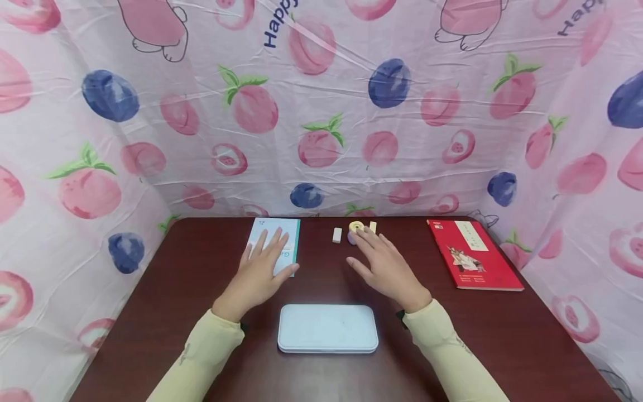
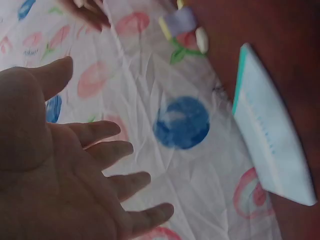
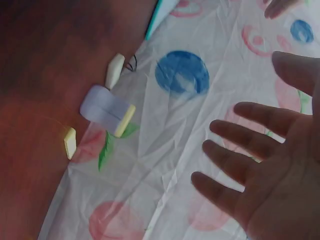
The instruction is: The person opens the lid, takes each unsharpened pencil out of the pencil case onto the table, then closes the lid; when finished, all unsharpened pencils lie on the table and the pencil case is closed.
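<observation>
Both hands are held out over the dark table, palms down, fingers spread, holding nothing. My left hand [image 1: 256, 279] overlaps a light blue notebook [image 1: 288, 228] with a teal edge in the head view; the left wrist view shows its palm [image 2: 65, 180] apart from the notebook [image 2: 270, 135]. The right hand [image 1: 389, 268] partly covers a small purple item with a round yellow end [image 1: 356, 226]. In the right wrist view those fingers [image 3: 240, 160] are apart from the purple item [image 3: 105, 107]. Between the forearms lies a flat, pale blue case [image 1: 327, 328], closed.
A small white block [image 1: 337, 235], like an eraser, sits left of the purple item. On that item's right is a small yellow block [image 1: 373, 225]. At the right side lies a red book [image 1: 474, 259]. Fruit-patterned cloth [image 1: 311, 167] hangs behind and beside the table [image 1: 166, 329].
</observation>
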`<action>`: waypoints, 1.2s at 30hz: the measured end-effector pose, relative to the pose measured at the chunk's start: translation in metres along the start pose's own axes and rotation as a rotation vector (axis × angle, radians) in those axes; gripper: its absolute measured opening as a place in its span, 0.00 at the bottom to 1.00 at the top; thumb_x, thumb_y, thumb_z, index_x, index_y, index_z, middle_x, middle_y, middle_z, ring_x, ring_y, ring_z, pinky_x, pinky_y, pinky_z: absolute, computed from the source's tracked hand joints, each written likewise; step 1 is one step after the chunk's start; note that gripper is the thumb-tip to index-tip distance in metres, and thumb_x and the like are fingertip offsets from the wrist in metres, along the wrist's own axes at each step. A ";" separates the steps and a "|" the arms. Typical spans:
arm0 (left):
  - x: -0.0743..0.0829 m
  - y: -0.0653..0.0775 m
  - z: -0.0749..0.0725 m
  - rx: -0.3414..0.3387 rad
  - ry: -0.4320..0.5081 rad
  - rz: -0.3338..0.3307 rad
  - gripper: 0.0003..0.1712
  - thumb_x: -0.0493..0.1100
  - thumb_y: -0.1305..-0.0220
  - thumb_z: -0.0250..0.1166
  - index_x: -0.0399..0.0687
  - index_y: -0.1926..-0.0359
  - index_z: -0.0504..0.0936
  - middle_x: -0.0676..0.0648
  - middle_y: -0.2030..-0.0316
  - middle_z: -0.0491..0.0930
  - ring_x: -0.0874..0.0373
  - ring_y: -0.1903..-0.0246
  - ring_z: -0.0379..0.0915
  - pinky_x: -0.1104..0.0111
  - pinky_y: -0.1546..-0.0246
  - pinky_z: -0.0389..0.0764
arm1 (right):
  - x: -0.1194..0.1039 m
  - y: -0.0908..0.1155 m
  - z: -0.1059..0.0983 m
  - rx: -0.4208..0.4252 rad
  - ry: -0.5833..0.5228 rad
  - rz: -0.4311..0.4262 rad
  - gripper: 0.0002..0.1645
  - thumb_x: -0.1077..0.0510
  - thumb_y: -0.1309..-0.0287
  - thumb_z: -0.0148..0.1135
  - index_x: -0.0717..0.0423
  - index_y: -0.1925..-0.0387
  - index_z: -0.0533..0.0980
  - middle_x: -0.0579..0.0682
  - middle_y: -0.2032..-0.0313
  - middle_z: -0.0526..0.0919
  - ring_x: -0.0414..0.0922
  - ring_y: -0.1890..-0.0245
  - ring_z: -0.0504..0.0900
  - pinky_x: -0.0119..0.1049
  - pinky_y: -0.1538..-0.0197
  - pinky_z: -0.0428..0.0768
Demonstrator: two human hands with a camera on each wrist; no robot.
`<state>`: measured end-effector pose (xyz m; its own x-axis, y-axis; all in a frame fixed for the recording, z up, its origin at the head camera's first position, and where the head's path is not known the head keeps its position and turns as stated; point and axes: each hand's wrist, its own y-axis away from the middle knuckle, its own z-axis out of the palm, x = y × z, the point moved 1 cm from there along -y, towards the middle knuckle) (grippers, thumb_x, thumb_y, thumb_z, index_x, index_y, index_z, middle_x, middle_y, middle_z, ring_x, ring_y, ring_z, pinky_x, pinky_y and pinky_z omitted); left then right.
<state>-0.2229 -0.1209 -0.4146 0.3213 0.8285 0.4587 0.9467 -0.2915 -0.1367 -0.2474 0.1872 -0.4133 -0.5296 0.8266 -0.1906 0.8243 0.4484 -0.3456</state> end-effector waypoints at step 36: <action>-0.004 0.072 0.056 -0.180 -0.182 0.335 0.59 0.65 0.41 0.78 0.35 0.21 0.66 0.37 0.28 0.74 0.46 0.29 0.74 0.49 0.33 0.79 | -0.012 0.094 0.033 -0.179 0.111 -0.556 0.43 0.27 0.33 0.64 0.46 0.26 0.75 0.53 0.27 0.77 0.50 0.30 0.80 0.47 0.34 0.83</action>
<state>-0.1543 -0.1181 -0.4756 0.6247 0.7397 0.2502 0.7756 -0.6249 -0.0889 -0.1701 0.2085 -0.4743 -0.8753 0.4777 0.0753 0.4554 0.8666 -0.2039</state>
